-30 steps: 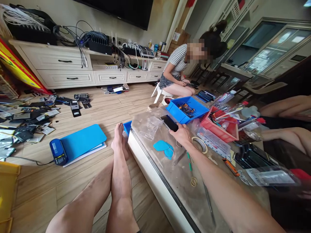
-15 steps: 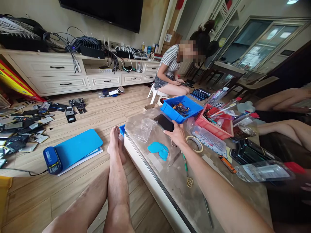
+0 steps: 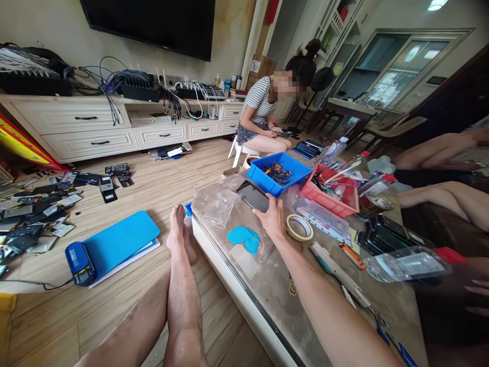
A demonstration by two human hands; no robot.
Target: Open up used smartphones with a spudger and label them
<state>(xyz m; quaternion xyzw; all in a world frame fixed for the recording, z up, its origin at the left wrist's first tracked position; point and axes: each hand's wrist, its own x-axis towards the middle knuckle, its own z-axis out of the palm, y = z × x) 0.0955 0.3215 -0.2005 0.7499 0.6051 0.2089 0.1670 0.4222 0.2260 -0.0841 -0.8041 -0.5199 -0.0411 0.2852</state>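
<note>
My right hand [image 3: 272, 219] reaches in from the lower right and is closed on one end of a black smartphone [image 3: 252, 197]. The thumb lies along its near edge and the fingers are at the far side. The phone is dark-screened and at table height; I cannot tell whether it rests on the table [image 3: 244, 285]. Nearby lie a clear plastic bag [image 3: 219, 208], light-blue rounded pieces [image 3: 244, 237] and a roll of masking tape [image 3: 299, 228]. My forearm mostly hides scissors, whose handle [image 3: 292, 287] peeks out. My left hand is out of view.
A blue bin [image 3: 262, 181] of small parts and a red basket [image 3: 336, 203] of tools stand beyond the hand. An orange cutter [image 3: 351, 256] and a plastic bottle [image 3: 407, 265] lie to the right. A person [image 3: 262, 104] sits on a stool ahead; another sits at right.
My forearm has swung left over the table, covering most of the scissors and uncovering a white tool and blue-handled pliers. The hand keeps hold of the smartphone, which is turned slightly. The view has shifted.
</note>
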